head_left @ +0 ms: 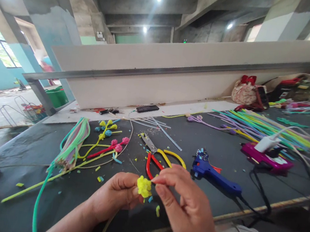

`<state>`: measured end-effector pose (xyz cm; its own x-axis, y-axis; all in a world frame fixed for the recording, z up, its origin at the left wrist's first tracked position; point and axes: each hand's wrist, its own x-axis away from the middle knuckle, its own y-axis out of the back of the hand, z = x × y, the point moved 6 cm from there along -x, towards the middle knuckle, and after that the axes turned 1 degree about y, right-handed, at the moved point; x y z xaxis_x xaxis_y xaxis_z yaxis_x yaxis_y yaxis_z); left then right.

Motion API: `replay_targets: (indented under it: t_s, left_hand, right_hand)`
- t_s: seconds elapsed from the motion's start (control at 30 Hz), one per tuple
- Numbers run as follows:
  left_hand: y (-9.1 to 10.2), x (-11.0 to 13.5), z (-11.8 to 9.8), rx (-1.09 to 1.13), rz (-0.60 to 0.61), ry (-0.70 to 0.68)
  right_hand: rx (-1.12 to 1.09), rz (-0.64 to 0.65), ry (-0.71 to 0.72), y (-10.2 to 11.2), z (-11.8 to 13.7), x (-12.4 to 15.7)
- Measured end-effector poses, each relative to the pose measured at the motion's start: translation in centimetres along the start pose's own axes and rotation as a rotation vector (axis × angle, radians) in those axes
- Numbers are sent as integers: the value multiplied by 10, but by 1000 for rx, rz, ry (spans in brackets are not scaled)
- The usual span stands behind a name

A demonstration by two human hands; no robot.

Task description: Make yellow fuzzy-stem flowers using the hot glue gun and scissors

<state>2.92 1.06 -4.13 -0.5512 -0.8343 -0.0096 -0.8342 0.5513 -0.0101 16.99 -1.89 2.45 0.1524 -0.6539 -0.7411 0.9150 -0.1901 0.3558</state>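
Note:
Between the thumb and fingers of my left hand (120, 193) is a small yellow pipe-cleaner flower (144, 186), held low over the table's near edge. My right hand (182, 197) comes in from the right, thumb and index finger pinched together at the flower's right side. Just beyond the hands lie scissors (151, 146) with one red and one yellow handle, blades spread. A blue glue gun (216, 173) rests to their right. Finished-looking sprigs, one with red and pink balls (115, 145) and one with yellow and blue balls (106, 128), lie farther left.
A tied bundle of pale green and purple pipe cleaners (73, 143) lies at left. More loose pipe cleaners (256, 125) spread at right, behind a purple power strip (266, 157) with cords. A black phone (148, 108) sits by the low partition (153, 81). Cut scraps dot the dark tabletop (76, 193).

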Motion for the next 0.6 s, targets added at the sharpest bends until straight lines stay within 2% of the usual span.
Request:
replay_targets:
  t_s: [0.1,0.2,0.43,0.5,0.6]
  left_hand:
    - [-2,1,2,31,56,28]
    - [-3,1,4,-1,75,38]
    - [-6,3,1,-180,137,25]
    - [-7,3,-1,-216,162,12]
    - [-6,4,0,-230,172,0]
  right_hand:
    - [-65,56,-100,6,-9,-7]
    - [-101,198,-111,2,-10,-11]
    - [-80,359,-179,-7,-14,-11]
    - [-51,393,-158,-8,-14,-10]
    - [69,384,10,-7,-6,-10]
